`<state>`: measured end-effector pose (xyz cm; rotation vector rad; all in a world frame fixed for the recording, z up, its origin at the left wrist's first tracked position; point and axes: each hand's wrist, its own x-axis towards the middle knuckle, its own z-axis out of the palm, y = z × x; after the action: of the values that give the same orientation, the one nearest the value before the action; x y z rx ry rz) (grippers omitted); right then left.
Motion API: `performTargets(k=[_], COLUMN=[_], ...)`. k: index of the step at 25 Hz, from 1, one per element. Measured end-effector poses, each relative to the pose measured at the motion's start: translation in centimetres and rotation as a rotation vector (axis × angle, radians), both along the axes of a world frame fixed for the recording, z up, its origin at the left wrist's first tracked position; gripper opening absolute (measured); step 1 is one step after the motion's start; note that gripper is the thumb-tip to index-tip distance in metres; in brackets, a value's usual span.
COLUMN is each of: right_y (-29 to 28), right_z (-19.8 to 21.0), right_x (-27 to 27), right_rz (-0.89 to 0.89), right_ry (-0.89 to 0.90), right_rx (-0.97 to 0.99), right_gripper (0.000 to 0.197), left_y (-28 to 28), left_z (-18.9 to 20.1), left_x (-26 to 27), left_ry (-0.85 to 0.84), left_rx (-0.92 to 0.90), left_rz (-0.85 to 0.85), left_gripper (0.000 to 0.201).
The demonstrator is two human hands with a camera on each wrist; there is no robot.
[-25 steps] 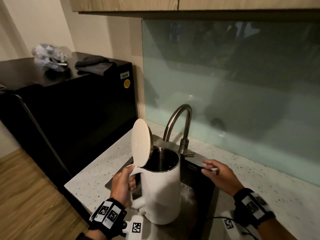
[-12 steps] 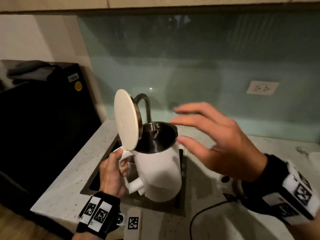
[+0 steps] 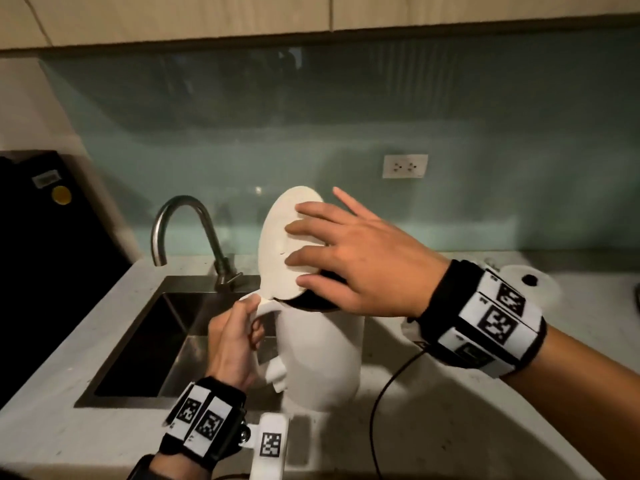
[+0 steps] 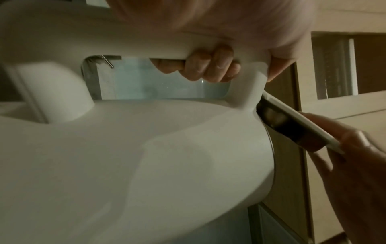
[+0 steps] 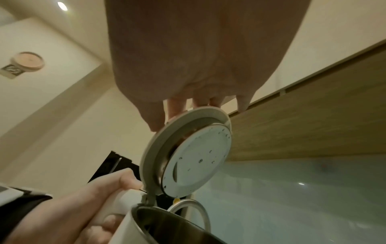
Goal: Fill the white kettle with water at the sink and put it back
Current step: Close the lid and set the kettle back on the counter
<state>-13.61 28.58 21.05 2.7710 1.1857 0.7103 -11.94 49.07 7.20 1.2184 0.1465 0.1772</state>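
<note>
The white kettle (image 3: pixel 320 358) is held upright over the right edge of the steel sink (image 3: pixel 138 341). My left hand (image 3: pixel 235 344) grips its handle (image 4: pixel 125 44), fingers curled through the loop. The round lid (image 3: pixel 287 244) is hinged up and tilted about halfway. My right hand (image 3: pixel 346 258) lies with straight fingers flat against the lid's outer face. In the right wrist view the lid's underside (image 5: pixel 196 161) and the dark steel mouth (image 5: pixel 171 226) of the kettle show. Whether there is water inside cannot be seen.
A curved steel tap (image 3: pixel 183 233) stands behind the sink, left of the kettle. The kettle's round white base (image 3: pixel 530 285) sits on the speckled counter (image 3: pixel 450 427) at the right, with a black cord (image 3: pixel 384 403) trailing forward. A black fridge (image 3: pixel 45 254) stands at the left; a wall socket (image 3: pixel 404 166) is behind.
The kettle has moved right, away from under the tap. My right hand has left the tap lever, swung over and now presses the lid, which has tipped down from upright.
</note>
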Motion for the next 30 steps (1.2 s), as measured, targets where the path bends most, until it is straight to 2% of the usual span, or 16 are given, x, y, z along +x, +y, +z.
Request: performTargets(k=[5, 10, 12, 15, 18, 23, 27, 30], right_y=[-10.8, -19.9, -23.5, -28.8, -33.2, -39.6, -45.0, -47.7], right_z=[0.0, -0.6, -1.4, -2.5, -2.5, -2.9, -3.7, -5.3], right_x=[-2.8, -4.6, -4.9, -5.5, -6.4, -7.5, -7.5, -6.9], right_rz=[-0.095, -0.232, -0.331, -0.450, -0.550, -0.687, -0.792, -0.811], right_ry=[0.109, 0.068, 0.151, 0.301, 0.266, 0.263, 0.311, 0.330], right_rx=[0.211, 0.305, 0.325, 0.476, 0.553, 0.589, 0.566, 0.606], right_gripper=[0.044, 0.042, 0.045, 0.041, 0.039, 0.042, 0.048, 0.063], left_y=[-8.2, -17.1, -20.1, -25.5, -31.1, -39.1, -45.5, -49.2], left_z=[0.1, 0.3, 0.4, 0.0, -0.1, 0.2, 1.2, 1.7], left_x=[-1.2, 0.6, 2.0, 4.9, 6.6, 7.8, 9.1, 9.9], left_ry=[-0.007, -0.004, 0.005, 0.027, 0.023, 0.000, -0.025, -0.018], left_rx=[-0.029, -0.050, -0.082, -0.096, -0.067, -0.050, -0.041, -0.096], left_rz=[-0.082, -0.251, -0.321, -0.454, -0.567, -0.689, -0.697, -0.650], left_gripper=[0.038, 0.022, 0.021, 0.024, 0.034, 0.024, 0.023, 0.019])
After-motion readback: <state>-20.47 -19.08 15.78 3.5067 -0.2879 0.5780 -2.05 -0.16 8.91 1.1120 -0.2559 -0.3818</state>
